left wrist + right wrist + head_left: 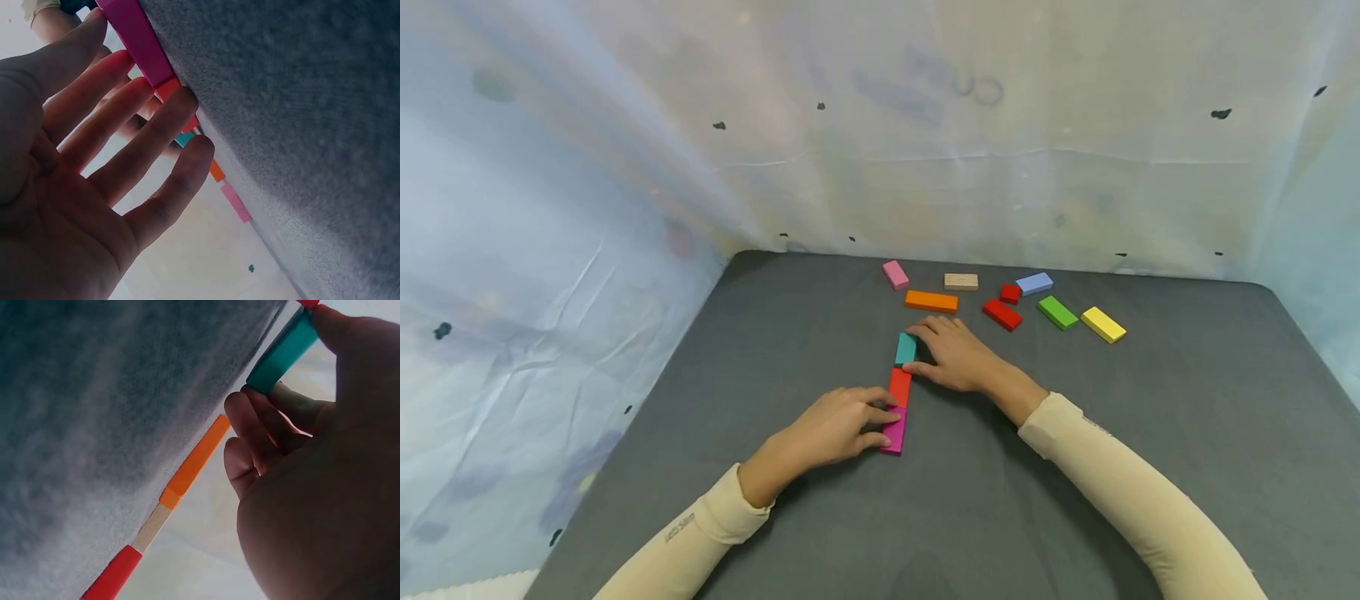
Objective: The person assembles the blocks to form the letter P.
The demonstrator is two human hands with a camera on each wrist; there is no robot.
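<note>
Three blocks lie end to end on the grey table [1150, 417]: a teal block [906, 348] farthest, a red-orange block [899, 387] in the middle, a magenta block [894, 433] nearest. My left hand [868, 421] lies flat, its straight fingers [156, 125] touching the magenta block [134, 37] and the red-orange block [167, 87]. My right hand [921, 350] pinches the teal block [281, 353] between thumb [350, 331] and curled fingers [256, 419].
Loose blocks lie beyond the hands: pink [895, 274], orange [931, 301], plain wood [961, 282], a small red [1010, 293], a long red [1002, 314], light blue [1034, 283], green [1057, 312], yellow [1102, 324]. White sheeting walls the table's left and far edges.
</note>
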